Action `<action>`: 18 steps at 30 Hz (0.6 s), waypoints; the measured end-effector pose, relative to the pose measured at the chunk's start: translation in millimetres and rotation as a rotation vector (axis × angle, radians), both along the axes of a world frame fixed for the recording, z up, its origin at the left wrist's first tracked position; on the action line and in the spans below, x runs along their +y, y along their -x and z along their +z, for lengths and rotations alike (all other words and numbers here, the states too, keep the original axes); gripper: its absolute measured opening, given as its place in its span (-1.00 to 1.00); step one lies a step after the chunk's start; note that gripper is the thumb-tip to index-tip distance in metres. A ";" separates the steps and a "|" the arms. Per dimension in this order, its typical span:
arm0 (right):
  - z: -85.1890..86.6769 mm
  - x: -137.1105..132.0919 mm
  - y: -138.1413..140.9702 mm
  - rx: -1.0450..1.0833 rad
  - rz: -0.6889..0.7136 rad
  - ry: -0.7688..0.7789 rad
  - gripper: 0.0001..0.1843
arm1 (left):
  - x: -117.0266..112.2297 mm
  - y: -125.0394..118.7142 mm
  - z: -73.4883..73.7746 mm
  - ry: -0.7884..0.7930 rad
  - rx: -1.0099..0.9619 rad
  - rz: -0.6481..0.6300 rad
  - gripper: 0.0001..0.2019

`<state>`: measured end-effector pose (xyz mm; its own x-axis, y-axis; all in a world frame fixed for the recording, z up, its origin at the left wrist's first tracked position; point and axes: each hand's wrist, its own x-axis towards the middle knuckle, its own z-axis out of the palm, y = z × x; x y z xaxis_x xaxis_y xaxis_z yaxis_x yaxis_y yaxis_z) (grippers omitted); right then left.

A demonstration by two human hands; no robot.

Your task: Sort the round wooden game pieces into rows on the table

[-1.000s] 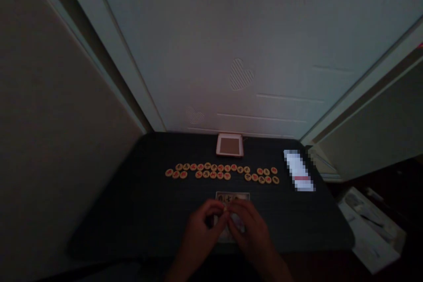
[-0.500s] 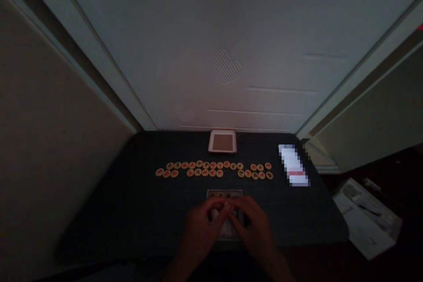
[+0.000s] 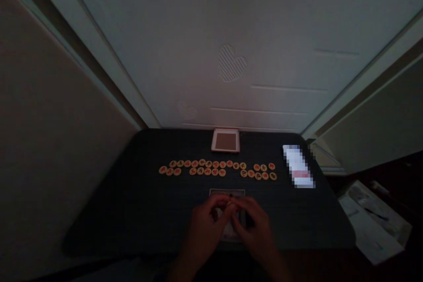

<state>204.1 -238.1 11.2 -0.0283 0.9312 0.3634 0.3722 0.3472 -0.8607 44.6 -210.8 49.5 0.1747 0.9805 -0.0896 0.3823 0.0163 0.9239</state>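
Observation:
Both my hands meet over a shallow box (image 3: pixel 227 190) near the table's front edge, hiding much of its inside. My left hand (image 3: pixel 206 222) and my right hand (image 3: pixel 254 222) have their fingertips pressed together. Between them shows a bit of a xiangqi piece (image 3: pixel 229 203), pale with a dark mark; how many pieces are pinched there is hidden. Beyond the box lie several round wooden xiangqi pieces (image 3: pixel 208 172) in two uneven rows, face up, with red or black characters.
An open box lid or tray (image 3: pixel 225 142) with a reddish rim stands against the white heart-patterned door (image 3: pixel 231 62). A lit phone (image 3: pixel 299 167) lies at the right of the dark table (image 3: pixel 132 202). On the floor at right is a white box (image 3: pixel 373 224).
Dark-marked pieces seen along the far side of the box no longer show there. The fingers have shifted slightly and a piece now peeks out between them. The whole view has shifted a little.

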 end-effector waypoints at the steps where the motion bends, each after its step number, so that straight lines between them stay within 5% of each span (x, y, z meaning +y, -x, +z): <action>1: -1.5 -0.1 -0.2 0.006 -0.012 0.002 -0.67 | 0.7 -0.4 -0.2 0.007 -0.007 -0.005 -0.76; 18: -15.2 -0.5 -3.7 0.047 -0.080 0.034 -0.74 | 4.6 -10.6 -1.3 0.147 -0.105 -0.015 -0.81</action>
<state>207.8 -238.6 -4.0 0.0633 0.9416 0.3306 0.3566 0.2881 -0.8887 55.3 -206.2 48.2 0.2047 0.9554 -0.2127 0.2853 0.1497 0.9467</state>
